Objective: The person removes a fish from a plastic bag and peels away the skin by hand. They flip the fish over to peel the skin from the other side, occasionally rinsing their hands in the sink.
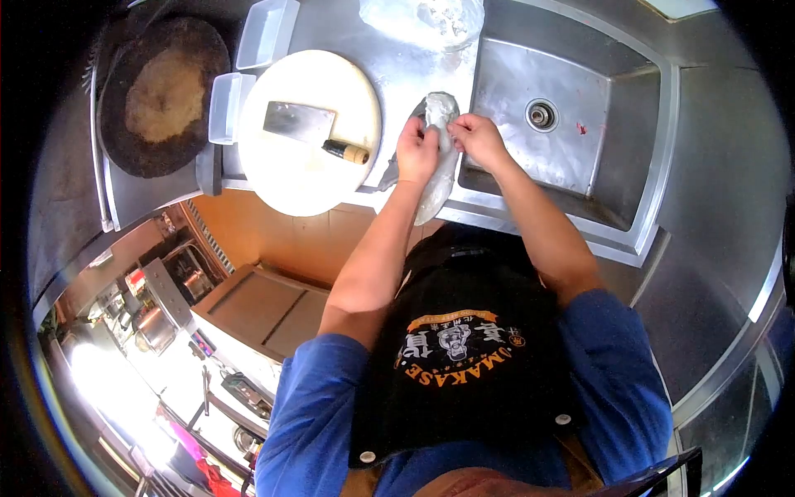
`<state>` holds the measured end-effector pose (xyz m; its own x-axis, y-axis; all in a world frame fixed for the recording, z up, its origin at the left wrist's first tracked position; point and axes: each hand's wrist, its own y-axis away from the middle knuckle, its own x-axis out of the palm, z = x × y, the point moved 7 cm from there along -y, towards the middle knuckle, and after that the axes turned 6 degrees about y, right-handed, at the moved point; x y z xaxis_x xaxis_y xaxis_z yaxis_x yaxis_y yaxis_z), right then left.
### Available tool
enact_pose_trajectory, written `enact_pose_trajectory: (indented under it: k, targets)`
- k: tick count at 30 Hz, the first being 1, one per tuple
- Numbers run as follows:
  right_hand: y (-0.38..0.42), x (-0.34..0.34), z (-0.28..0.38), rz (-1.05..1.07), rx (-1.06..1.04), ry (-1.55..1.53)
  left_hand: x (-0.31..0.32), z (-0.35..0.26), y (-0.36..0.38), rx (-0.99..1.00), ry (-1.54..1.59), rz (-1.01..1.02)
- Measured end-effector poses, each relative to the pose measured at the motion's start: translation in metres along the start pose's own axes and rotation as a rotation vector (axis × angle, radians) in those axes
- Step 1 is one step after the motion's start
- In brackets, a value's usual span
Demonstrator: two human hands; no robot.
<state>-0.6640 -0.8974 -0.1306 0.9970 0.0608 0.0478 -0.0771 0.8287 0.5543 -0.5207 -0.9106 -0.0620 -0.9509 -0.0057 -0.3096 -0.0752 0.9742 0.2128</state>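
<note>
Between the round cutting board and the sink, a clear plastic bag (441, 178) with something whitish in its upper end hangs over the counter's front edge. My left hand (418, 151) is closed on the bag's left side. On its right side my right hand (478, 139) pinches the plastic, thumb and fingers together. A dark grey piece of material (389, 176) lies beside and partly under the bag. The contents of the bag are hard to make out.
A cleaver (300, 123) with a wooden-ended handle lies on the round white board (310, 186). Two translucent bins (267, 33) stand by it, near a dark round pan (166, 95). The steel sink (530, 74) is at the right. Another plastic bag (426, 21) sits behind.
</note>
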Motion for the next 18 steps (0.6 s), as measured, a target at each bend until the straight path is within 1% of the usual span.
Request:
enact_pose_trajectory:
  k: [1, 2, 3, 4, 5, 6, 7, 8, 9, 10, 12, 13, 14, 15, 17, 18]
  targets:
    - [0.0, -0.001, 0.006, -0.067, -0.067, 0.171, -0.002, 0.001, 0.002, -0.003, 0.0, -0.003]
    - [0.0, -0.002, 0.013, -0.133, -0.136, 0.343, -0.003, 0.004, 0.003, -0.058, 0.108, -0.014]
    - [0.0, -0.002, 0.015, -0.132, -0.137, 0.345, -0.003, 0.007, 0.004, -0.111, 0.218, -0.024]
    - [0.002, -0.006, 0.025, -0.221, -0.246, 0.488, -0.003, 0.01, 0.006, -0.165, 0.327, -0.031]
    - [0.007, -0.01, 0.034, -0.312, -0.354, 0.631, -0.004, 0.011, 0.008, -0.168, 0.329, -0.029]
    - [0.001, -0.024, 0.031, -0.401, -0.35, 0.682, -0.008, 0.014, 0.011, -0.192, 0.405, -0.056]
    - [0.0, -0.034, 0.028, -0.416, -0.331, 0.691, -0.011, 0.017, 0.011, -0.212, 0.482, -0.087]
    - [-0.001, -0.041, 0.031, -0.425, -0.32, 0.702, -0.012, 0.018, 0.008, -0.205, 0.488, -0.094]
    - [-0.001, -0.039, 0.034, -0.464, -0.389, 0.749, -0.014, 0.021, 0.008, -0.23, 0.52, -0.09]
    - [0.001, -0.036, 0.032, -0.458, -0.389, 0.752, -0.014, 0.025, 0.009, -0.257, 0.55, -0.083]
    - [-0.001, -0.032, 0.019, -0.238, -0.062, 0.259, -0.011, 0.035, 0.004, -0.274, 0.586, -0.069]
    - [-0.002, -0.031, 0.015, -0.239, -0.064, 0.26, -0.01, 0.04, 0.002, -0.278, 0.682, -0.066]
    - [-0.002, -0.028, 0.01, -0.197, -0.058, 0.068, -0.011, 0.041, 0.0, -0.279, 0.778, -0.064]
    - [-0.002, -0.024, 0.005, -0.154, -0.048, -0.125, -0.012, 0.043, -0.001, -0.279, 0.777, -0.064]
    - [-0.003, -0.018, 0.009, -0.123, -0.026, -0.1, -0.008, 0.037, -0.002, -0.265, 0.787, 0.018]
    - [-0.002, -0.012, 0.014, -0.087, -0.003, -0.074, -0.008, 0.034, -0.002, -0.266, 0.788, 0.019]
